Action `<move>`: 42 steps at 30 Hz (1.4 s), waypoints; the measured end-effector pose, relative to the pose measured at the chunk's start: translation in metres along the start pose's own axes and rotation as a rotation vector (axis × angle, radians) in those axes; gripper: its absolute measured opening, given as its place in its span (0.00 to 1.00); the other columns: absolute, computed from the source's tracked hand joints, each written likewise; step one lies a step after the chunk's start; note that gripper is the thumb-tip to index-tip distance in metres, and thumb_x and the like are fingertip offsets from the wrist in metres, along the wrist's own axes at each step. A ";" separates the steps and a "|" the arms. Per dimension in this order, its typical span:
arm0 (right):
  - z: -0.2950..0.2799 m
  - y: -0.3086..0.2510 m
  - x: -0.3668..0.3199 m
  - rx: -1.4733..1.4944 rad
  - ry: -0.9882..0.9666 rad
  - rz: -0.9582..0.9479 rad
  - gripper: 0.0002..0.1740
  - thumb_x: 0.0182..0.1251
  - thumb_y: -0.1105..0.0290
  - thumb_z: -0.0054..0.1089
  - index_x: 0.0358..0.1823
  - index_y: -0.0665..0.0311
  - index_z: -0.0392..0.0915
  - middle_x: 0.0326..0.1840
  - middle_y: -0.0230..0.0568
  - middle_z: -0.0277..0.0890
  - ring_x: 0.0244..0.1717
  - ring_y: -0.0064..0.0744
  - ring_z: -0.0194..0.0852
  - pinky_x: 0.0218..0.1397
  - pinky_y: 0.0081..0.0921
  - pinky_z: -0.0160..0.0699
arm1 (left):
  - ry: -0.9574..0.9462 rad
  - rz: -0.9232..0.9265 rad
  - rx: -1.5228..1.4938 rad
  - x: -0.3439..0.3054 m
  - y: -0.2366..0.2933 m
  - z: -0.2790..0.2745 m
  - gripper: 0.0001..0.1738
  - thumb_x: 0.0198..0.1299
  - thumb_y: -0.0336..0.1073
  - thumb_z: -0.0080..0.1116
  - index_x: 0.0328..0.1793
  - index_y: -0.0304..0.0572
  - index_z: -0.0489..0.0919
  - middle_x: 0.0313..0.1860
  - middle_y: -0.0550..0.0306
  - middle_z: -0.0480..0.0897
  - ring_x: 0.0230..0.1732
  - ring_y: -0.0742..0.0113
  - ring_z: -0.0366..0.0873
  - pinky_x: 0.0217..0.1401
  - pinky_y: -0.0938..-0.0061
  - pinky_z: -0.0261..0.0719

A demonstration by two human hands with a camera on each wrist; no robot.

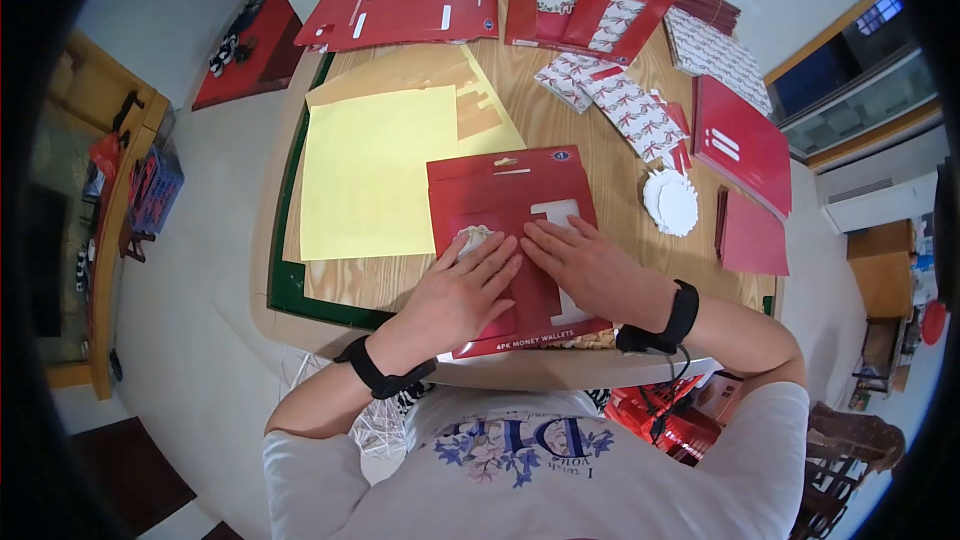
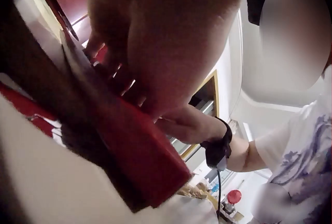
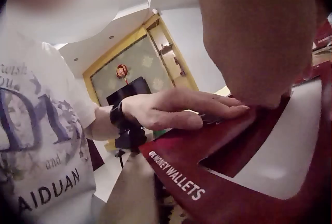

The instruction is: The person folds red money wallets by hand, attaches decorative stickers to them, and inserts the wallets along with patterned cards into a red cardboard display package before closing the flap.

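Observation:
A red cardboard pack printed "4PK MONEY WALLETS" [image 1: 512,185] lies at the table's near edge. My left hand [image 1: 455,295] rests on its left half with the fingers straight, partly over a white scalloped tag [image 1: 475,236]. Flat beside it, my right hand [image 1: 595,270] presses the right half, its fingertips close to the left hand's. White shows through a cutout [image 1: 562,314] by the right palm. In the right wrist view the pack's printed edge [image 3: 179,175] faces me, with a dark slot next to the white panel [image 3: 282,156].
Yellow sheets [image 1: 380,175] lie to the left. Flat red card packs [image 1: 410,5] and an upright red box [image 1: 600,0] stand at the back. To the right are patterned wallets [image 1: 635,110], white scalloped tags [image 1: 670,202], red cards [image 1: 742,145] and dark red envelopes [image 1: 755,232].

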State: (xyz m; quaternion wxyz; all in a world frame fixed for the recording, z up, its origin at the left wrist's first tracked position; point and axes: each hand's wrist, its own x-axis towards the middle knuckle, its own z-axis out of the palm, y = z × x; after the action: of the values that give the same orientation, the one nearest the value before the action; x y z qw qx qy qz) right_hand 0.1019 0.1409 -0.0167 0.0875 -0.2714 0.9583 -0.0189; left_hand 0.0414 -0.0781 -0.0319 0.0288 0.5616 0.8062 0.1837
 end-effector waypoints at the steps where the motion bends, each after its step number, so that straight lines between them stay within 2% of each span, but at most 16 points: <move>1: 0.002 -0.001 0.001 0.025 0.004 0.005 0.30 0.61 0.66 0.49 0.65 0.68 0.60 0.70 0.48 0.55 0.71 0.41 0.53 0.70 0.44 0.53 | -0.012 -0.004 0.003 -0.001 0.000 0.001 0.28 0.57 0.45 0.56 0.60 0.36 0.72 0.64 0.48 0.70 0.69 0.57 0.61 0.71 0.56 0.53; 6: -0.015 -0.003 0.016 -0.008 -0.040 0.076 0.38 0.59 0.51 0.55 0.64 0.70 0.62 0.68 0.51 0.57 0.70 0.43 0.53 0.69 0.47 0.53 | -0.021 -0.025 0.017 0.006 0.001 -0.001 0.29 0.53 0.49 0.59 0.57 0.39 0.75 0.63 0.46 0.69 0.69 0.54 0.60 0.71 0.48 0.49; 9: -0.008 -0.004 0.016 -0.044 0.024 0.055 0.44 0.54 0.45 0.57 0.65 0.71 0.60 0.68 0.52 0.56 0.71 0.44 0.50 0.69 0.49 0.51 | -0.002 -0.069 0.015 0.007 0.001 -0.002 0.29 0.51 0.52 0.60 0.55 0.42 0.76 0.65 0.42 0.66 0.70 0.50 0.57 0.70 0.42 0.46; 12: -0.014 -0.002 0.016 0.017 -0.024 0.051 0.49 0.51 0.44 0.59 0.66 0.73 0.57 0.70 0.53 0.53 0.72 0.44 0.47 0.71 0.48 0.46 | -0.041 -0.103 -0.034 0.010 -0.001 -0.003 0.29 0.50 0.52 0.60 0.55 0.45 0.76 0.67 0.38 0.63 0.71 0.48 0.55 0.70 0.42 0.46; 15: -0.017 -0.002 0.019 0.042 -0.041 0.058 0.49 0.50 0.44 0.59 0.66 0.73 0.57 0.70 0.54 0.53 0.72 0.44 0.48 0.71 0.48 0.47 | -0.075 -0.112 -0.040 0.012 -0.002 -0.004 0.29 0.49 0.52 0.60 0.55 0.46 0.76 0.67 0.38 0.62 0.71 0.48 0.55 0.69 0.42 0.47; 24: -0.015 -0.007 0.021 -0.049 -0.055 0.060 0.49 0.50 0.44 0.60 0.65 0.75 0.58 0.68 0.55 0.55 0.71 0.46 0.49 0.67 0.47 0.56 | -0.090 -0.129 -0.002 0.012 0.000 0.000 0.31 0.48 0.53 0.61 0.57 0.48 0.75 0.68 0.38 0.61 0.72 0.48 0.54 0.70 0.43 0.46; 27: -0.010 -0.011 0.017 0.004 -0.011 0.078 0.53 0.47 0.40 0.61 0.65 0.76 0.57 0.69 0.57 0.53 0.72 0.47 0.47 0.67 0.48 0.56 | -0.103 -0.126 0.016 0.010 0.000 0.002 0.34 0.47 0.56 0.61 0.59 0.47 0.74 0.69 0.39 0.59 0.73 0.49 0.52 0.71 0.45 0.44; 33: -0.006 -0.018 0.018 -0.081 -0.053 0.104 0.59 0.43 0.36 0.61 0.66 0.78 0.55 0.70 0.60 0.51 0.73 0.50 0.44 0.66 0.51 0.56 | -0.104 -0.107 -0.035 0.007 0.001 -0.001 0.42 0.44 0.62 0.61 0.62 0.41 0.72 0.71 0.38 0.55 0.75 0.48 0.47 0.73 0.45 0.41; 39: -0.004 -0.019 0.015 -0.040 -0.032 0.102 0.60 0.42 0.37 0.64 0.66 0.78 0.53 0.71 0.61 0.48 0.74 0.51 0.43 0.66 0.53 0.55 | -0.050 -0.057 -0.011 0.001 -0.002 0.007 0.44 0.46 0.63 0.59 0.64 0.42 0.69 0.71 0.37 0.56 0.75 0.48 0.46 0.72 0.43 0.41; 42: -0.001 -0.018 0.014 0.022 -0.029 0.113 0.61 0.42 0.39 0.65 0.67 0.79 0.50 0.72 0.62 0.45 0.74 0.52 0.40 0.67 0.54 0.54 | -0.047 -0.050 0.004 0.000 -0.002 0.006 0.43 0.50 0.63 0.56 0.66 0.41 0.68 0.71 0.39 0.55 0.75 0.48 0.45 0.73 0.45 0.39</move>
State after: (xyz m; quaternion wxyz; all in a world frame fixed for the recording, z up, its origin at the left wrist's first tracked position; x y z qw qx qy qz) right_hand 0.0999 0.1182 -0.0166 0.1051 -0.2163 0.9704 -0.0204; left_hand 0.0413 -0.0771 -0.0379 0.0511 0.5457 0.8193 0.1684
